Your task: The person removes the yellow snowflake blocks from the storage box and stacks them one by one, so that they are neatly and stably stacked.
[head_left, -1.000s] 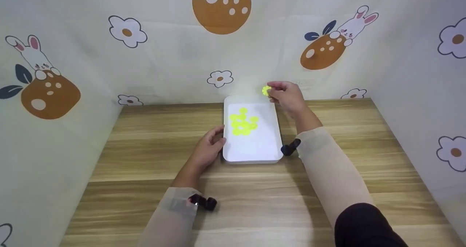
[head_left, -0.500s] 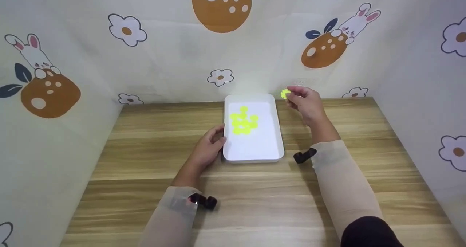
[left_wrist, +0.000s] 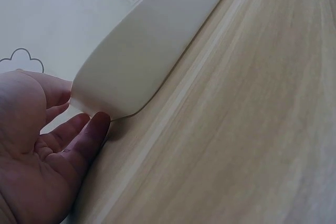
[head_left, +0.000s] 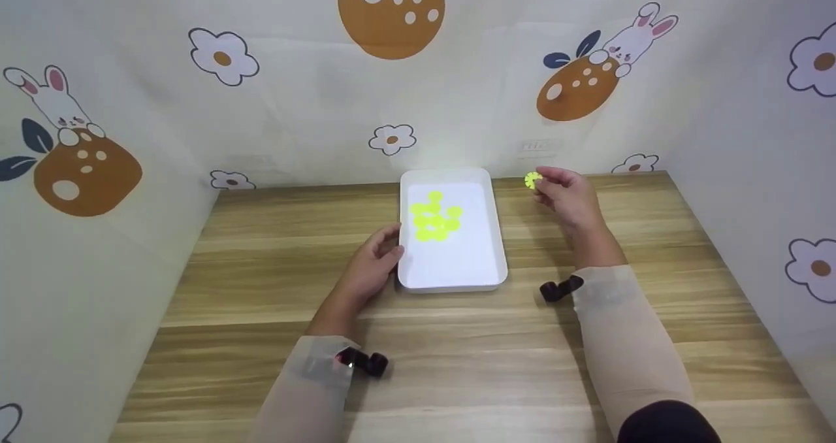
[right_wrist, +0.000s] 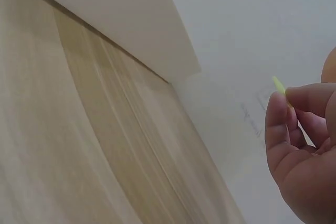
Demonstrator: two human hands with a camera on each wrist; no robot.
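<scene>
A white rectangular tray (head_left: 457,266) stands on the table, with several bright yellow interlocking discs (head_left: 436,222) lying flat towards its left side. To the right of the tray's far end, my right hand (head_left: 571,201) pinches one yellow interlocking disc (head_left: 532,180) between thumb and fingers, above the table. Notches show around that disc's rim. In the right wrist view the held disc (right_wrist: 278,84) appears edge-on. My left hand (head_left: 374,263) touches the tray's left wall with relaxed fingers and thumb. The left wrist view shows its fingertips (left_wrist: 101,121) against the outer wall.
The wood-grain table (head_left: 274,260) is bounded by a patterned cloth backdrop (head_left: 313,103) at the back and both sides. Small black cameras (head_left: 560,289) are strapped to both sleeved wrists.
My right hand has moved right and slightly nearer with the yellow interlocking disc, from above the tray's far right corner to beyond its right side. The left hand and tray stay in place.
</scene>
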